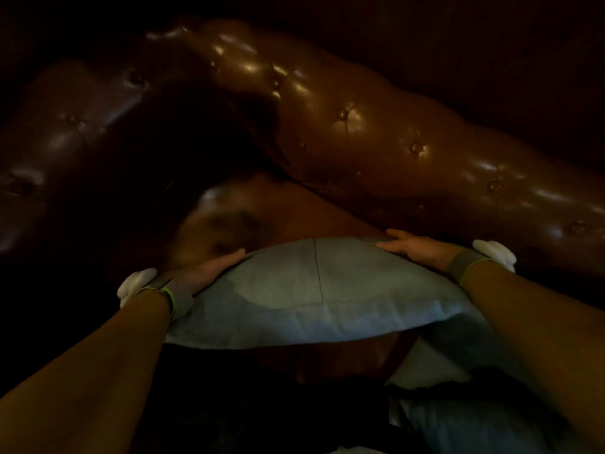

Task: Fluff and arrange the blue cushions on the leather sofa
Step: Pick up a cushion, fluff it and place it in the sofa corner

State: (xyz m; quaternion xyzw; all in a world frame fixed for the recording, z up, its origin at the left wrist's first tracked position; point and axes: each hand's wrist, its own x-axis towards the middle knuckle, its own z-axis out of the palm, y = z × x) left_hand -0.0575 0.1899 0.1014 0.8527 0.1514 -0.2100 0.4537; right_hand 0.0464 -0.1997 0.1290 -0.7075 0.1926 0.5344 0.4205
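Both bare forearms reach forward from the bottom corners, converging slightly. Left hand (209, 268): palm turned inward, fingers straight and together, pressed flat against the left end of the pale blue fabric cushion (304, 296). Right hand (409, 247): mirrored, palm inward, fingers extended, flat on the cushion's upper right edge. Neither hand curls into a grasp; the cushion is squeezed between the two open palms. Each wrist carries a grey wristband with a yellow-green edge (466, 262) and a white lumpy attachment on the outer side. Thumbs not clearly visible in the dim light.
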